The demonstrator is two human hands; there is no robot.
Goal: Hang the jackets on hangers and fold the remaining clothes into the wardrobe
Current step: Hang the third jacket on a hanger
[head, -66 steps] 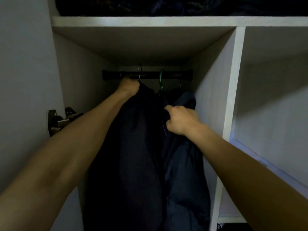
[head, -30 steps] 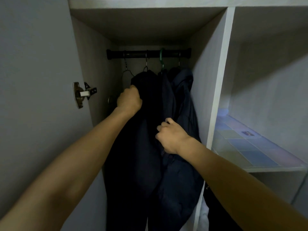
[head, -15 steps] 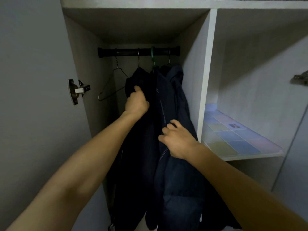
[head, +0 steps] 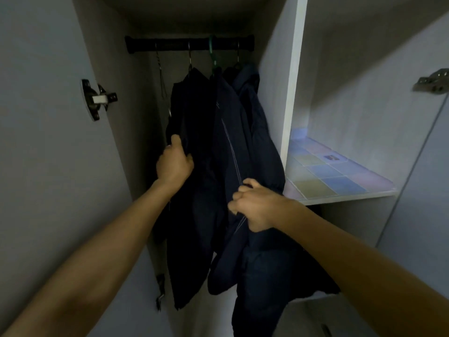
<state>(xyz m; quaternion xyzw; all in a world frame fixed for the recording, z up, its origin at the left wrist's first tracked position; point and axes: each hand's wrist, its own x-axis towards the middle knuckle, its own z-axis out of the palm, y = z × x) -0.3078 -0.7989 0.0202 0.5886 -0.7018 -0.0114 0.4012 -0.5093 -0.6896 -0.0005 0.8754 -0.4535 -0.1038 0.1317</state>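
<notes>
1. Head view: three dark navy fabric jackets hanging side by side from a black round wardrobe rail [head: 189, 44] in the narrow left compartment.
2. Left hand [head: 173, 164] gripping the near edge of the leftmost dark jacket [head: 192, 132], fingers curled into the cloth, thumb up.
3. Right hand [head: 255, 205] closed tight on the front of the middle zip-front jacket [head: 228, 132], knuckles bunched by the pale zip line.
4. Third, padded navy jacket [head: 257, 122] at the far right of the rail, touched by neither hand, pressed against the white divider panel [head: 292, 93].
5. One bare wire hanger [head: 162, 76] at the rail's left end, carrying nothing.
6. Pastel-tiled shelf [head: 340, 173] in the right compartment showing no folded clothes.
7. Judged progress: hanging apparently done or nearly so, only straightening in hand; folding of remaining clothes not yet begun, as far as visible.
</notes>
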